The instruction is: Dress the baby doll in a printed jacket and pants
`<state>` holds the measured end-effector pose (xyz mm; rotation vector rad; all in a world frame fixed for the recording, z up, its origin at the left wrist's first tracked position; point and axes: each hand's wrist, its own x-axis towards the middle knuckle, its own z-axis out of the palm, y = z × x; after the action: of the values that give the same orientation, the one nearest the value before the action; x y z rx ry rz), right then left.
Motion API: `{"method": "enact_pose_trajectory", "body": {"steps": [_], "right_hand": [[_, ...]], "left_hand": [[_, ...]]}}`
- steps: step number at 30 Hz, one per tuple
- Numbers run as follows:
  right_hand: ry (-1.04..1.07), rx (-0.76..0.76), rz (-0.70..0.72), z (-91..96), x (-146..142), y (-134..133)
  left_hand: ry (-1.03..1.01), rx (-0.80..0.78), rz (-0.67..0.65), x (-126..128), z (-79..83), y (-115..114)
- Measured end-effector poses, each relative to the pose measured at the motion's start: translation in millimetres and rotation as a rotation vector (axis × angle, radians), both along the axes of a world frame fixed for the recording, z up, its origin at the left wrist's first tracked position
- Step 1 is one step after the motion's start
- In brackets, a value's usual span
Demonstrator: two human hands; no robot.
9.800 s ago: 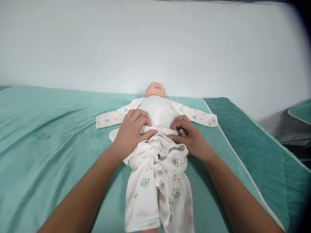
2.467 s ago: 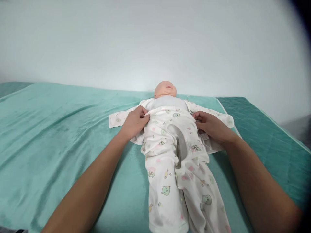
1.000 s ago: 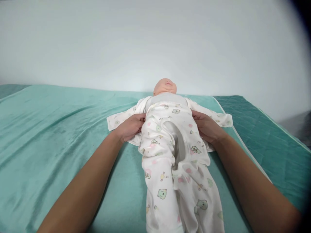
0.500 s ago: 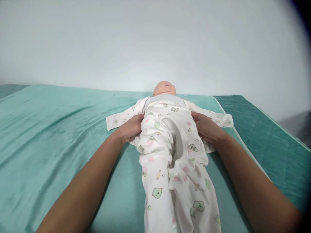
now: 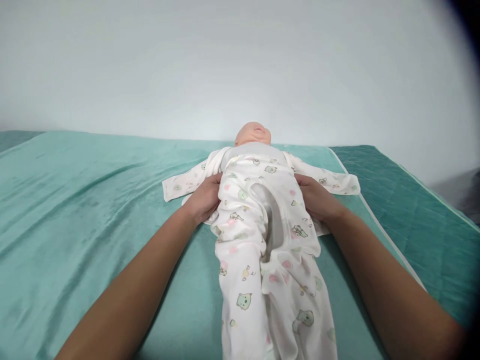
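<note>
A baby doll [image 5: 252, 134] lies on its back, head toward the wall. It wears a white printed top, its sleeve [image 5: 184, 185] spread to the left, and open-crotch baby pants [image 5: 245, 250] drawn up high over the trunk. At the pants' left side, my left hand [image 5: 205, 200] is closed on the edge of the cloth. My right hand [image 5: 318, 199] grips the opposite side at about the same height. The fingertips of both hands are hidden behind the fabric. A grey cloth [image 5: 254, 149] shows at the doll's chest and through the crotch opening.
A light green sheet [image 5: 93, 225] with wrinkles lies under the doll. To the right is a darker green quilted cover [image 5: 408, 220]. Behind them rises a plain pale wall [image 5: 225, 65].
The doll's head and torso appear slightly higher in view. My left hand has shifted a little inward and its wrist is turned slightly. Both hands remain at the pants' sides.
</note>
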<state>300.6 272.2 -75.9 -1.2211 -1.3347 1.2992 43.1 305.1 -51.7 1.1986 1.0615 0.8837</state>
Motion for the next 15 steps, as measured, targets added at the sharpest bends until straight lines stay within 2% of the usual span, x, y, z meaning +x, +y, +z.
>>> {"method": "enact_pose_trajectory", "body": {"steps": [4, 8, 11, 15], "right_hand": [[-0.122, 0.127, -0.036, 2.5, -3.1, -0.3], [-0.303, 0.220, -0.139, 11.1, -7.8, -4.0], [-0.352, 0.246, -0.177, 13.4, -9.5, -5.7], [-0.322, 0.220, -0.155, 9.8, -8.2, -5.7]], "left_hand": [[-0.050, -0.034, 0.019, 0.9, -3.1, 2.4], [-0.008, -0.022, 0.023, 2.2, -0.1, 0.1], [0.007, -0.001, 0.024, 2.6, 1.3, -1.2], [-0.016, 0.016, 0.062, 1.7, 1.3, -0.9]]}}
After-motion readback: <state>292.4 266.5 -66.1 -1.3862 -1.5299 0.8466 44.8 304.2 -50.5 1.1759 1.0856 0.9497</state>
